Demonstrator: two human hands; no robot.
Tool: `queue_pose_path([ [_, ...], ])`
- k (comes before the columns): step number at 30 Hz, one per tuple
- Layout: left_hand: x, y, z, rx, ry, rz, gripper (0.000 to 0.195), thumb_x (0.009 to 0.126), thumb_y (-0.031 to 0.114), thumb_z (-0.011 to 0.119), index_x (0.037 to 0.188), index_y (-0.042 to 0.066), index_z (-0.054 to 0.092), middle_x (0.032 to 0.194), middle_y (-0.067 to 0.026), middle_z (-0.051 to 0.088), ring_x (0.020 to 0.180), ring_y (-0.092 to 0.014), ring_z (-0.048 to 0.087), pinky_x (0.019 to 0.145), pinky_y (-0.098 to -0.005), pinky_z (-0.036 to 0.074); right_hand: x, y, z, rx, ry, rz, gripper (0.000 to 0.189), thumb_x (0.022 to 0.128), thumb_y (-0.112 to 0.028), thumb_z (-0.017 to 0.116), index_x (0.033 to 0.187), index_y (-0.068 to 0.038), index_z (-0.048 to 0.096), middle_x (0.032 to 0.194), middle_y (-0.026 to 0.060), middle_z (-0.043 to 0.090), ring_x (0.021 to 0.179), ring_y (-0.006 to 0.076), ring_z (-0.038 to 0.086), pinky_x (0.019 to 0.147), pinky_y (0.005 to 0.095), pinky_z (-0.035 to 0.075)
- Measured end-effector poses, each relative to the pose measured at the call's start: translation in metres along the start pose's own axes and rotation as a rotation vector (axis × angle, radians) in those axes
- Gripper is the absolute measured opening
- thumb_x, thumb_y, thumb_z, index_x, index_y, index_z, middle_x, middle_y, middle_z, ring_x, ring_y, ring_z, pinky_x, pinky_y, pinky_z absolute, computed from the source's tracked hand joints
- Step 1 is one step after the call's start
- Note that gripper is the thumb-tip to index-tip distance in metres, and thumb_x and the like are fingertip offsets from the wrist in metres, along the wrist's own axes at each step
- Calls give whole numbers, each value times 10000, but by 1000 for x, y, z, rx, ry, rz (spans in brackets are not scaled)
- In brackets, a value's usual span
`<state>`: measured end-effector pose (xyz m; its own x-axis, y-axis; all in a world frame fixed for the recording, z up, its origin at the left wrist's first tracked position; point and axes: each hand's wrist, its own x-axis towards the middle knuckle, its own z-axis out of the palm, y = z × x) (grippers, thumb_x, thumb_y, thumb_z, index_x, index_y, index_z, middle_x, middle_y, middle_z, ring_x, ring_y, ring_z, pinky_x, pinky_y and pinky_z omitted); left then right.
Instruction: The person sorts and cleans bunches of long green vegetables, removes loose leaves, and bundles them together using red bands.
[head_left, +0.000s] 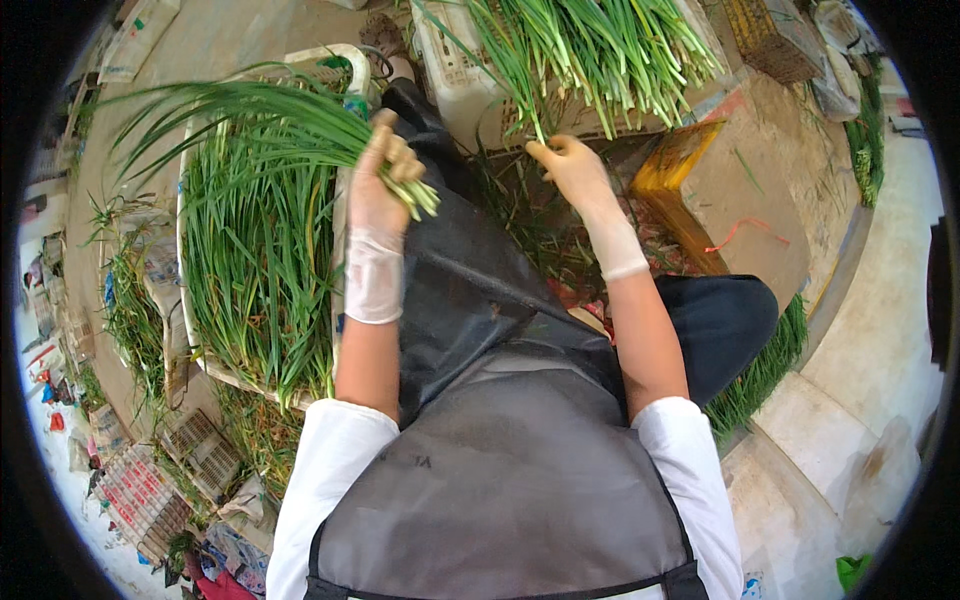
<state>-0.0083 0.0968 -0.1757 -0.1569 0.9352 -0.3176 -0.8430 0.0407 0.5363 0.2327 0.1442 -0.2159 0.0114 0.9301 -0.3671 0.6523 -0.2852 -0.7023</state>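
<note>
My left hand, in a thin translucent glove, is closed around a bunch of garlic chives. Its pale cut ends stick out below my fist, and the blurred leaves fan out leftward over a white plastic crate packed with more chives. My right hand, gloved too, pinches the pale base of a chive stalk between thumb and fingertips. The stalk's leaves run up to a pile of chives lying on a white perforated crate ahead of me.
A dark apron covers my lap. Leaf scraps litter the ground between my legs. A yellow-edged board stands at right, near a red string. Crates lie lower left; more chives lie beyond my right knee.
</note>
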Motion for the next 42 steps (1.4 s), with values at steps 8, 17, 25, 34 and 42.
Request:
queue_pose_path([
  [8, -7, -29, -13, -8, 35, -181, 110, 924, 160, 555, 888, 60, 524, 640, 22, 418, 485, -72, 339, 478, -217, 286, -24, -18, -23, 343, 133, -21, 241, 873, -210, 580, 926, 9, 665, 585, 59, 619, 487, 107, 555, 483, 249, 429],
  [17, -23, -80, 33, 282, 50, -210, 220, 847, 153, 670, 1013, 18, 617, 883, -77, 647, 509, -80, 475, 468, -215, 371, -78, -12, 18, 87, 435, -721, 178, 793, -95, 672, 954, -19, 679, 735, 154, 651, 634, 289, 649, 552, 339, 503],
  [25, -34, -80, 10, 225, 39, -305, 278, 852, 163, 623, 1084, 9, 621, 965, -76, 664, 594, -69, 523, 493, -190, 380, -76, -15, 31, 842, -139, -66, 118, 853, -110, 635, 875, 3, 659, 768, 8, 627, 706, 65, 536, 676, 212, 444],
  [34, -34, -90, 10, 394, 60, -176, 229, 859, 162, 619, 1047, 36, 651, 894, -27, 658, 571, -81, 525, 482, -209, 395, -68, -13, 43, 818, -45, -110, 97, 844, -91, 644, 842, 6, 647, 718, -4, 604, 649, 70, 523, 604, 220, 433],
  [42, -41, -83, 1, 389, 286, -130, 242, 789, 257, 730, 905, 58, 657, 708, 12, 585, 532, -79, 477, 490, -222, 393, -73, -14, 52, 551, 35, -218, 147, 845, -132, 638, 819, 13, 635, 719, 7, 604, 683, 88, 521, 638, 235, 431],
])
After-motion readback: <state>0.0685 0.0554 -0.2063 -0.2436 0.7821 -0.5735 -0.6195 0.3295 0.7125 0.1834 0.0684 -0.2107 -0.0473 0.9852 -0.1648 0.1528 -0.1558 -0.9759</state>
